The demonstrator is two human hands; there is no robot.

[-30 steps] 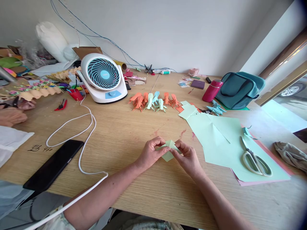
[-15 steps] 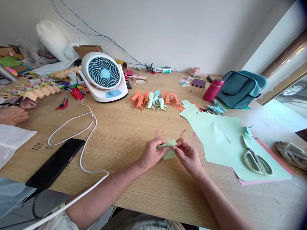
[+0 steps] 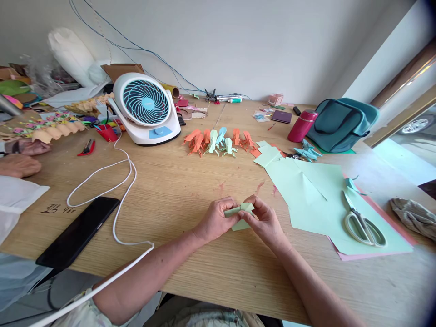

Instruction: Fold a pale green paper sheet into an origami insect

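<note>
A small piece of folded light-green paper [image 3: 241, 225] is held just above the table, pinched from both sides. My left hand [image 3: 217, 220] grips its left part between thumb and fingers. My right hand [image 3: 265, 221] closes on its right part, the thumb pressing near the middle fold. Fingers cover some of the creases. Beyond my hands stands a row of origami figures [image 3: 213, 141] in orange, green and blue. To the right lie green paper sheets [image 3: 309, 195], with scissors [image 3: 364, 227] resting on them.
A white fan [image 3: 146, 106] stands at the back left, its white cable [image 3: 116, 222] looping past a black phone [image 3: 77, 231]. Another person's hands [image 3: 23, 159] rest at the far left. At the back right are a pink flask [image 3: 302, 125] and a teal bag [image 3: 340, 125].
My right fingers have shifted on the folded paper, the thumb now further left across its middle. The paper has moved slightly right and down. Both hands keep their grip.
</note>
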